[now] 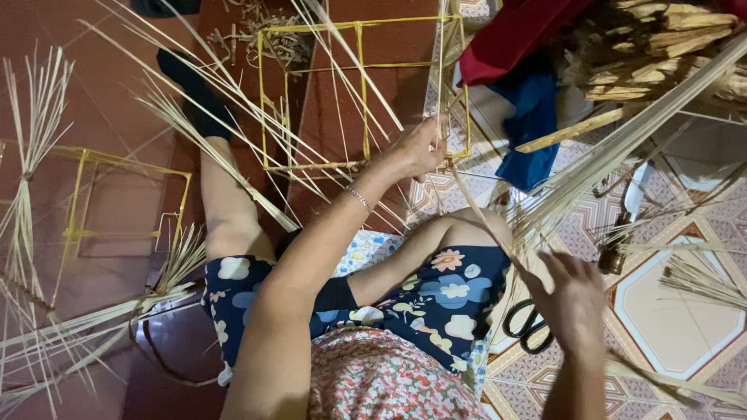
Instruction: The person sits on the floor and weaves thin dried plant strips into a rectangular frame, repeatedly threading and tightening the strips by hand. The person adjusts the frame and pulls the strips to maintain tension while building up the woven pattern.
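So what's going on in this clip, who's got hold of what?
A person sits on a tiled floor working with thin bamboo strips. The left hand grips a corner of a yellow stick frame lying ahead of their legs, with loose bamboo strips fanned across it. The right hand reaches into another bundle of strips, just above black scissors on the floor. A second frame lies off to the left.

Bare red floor [117, 85] lies open at the far left corner. Loose bamboo strips [233, 109] cross the yellow frame [362, 93], while scissors [525, 327] and a strip bundle [622, 148] crowd the tiled floor's [685, 319] right edge.
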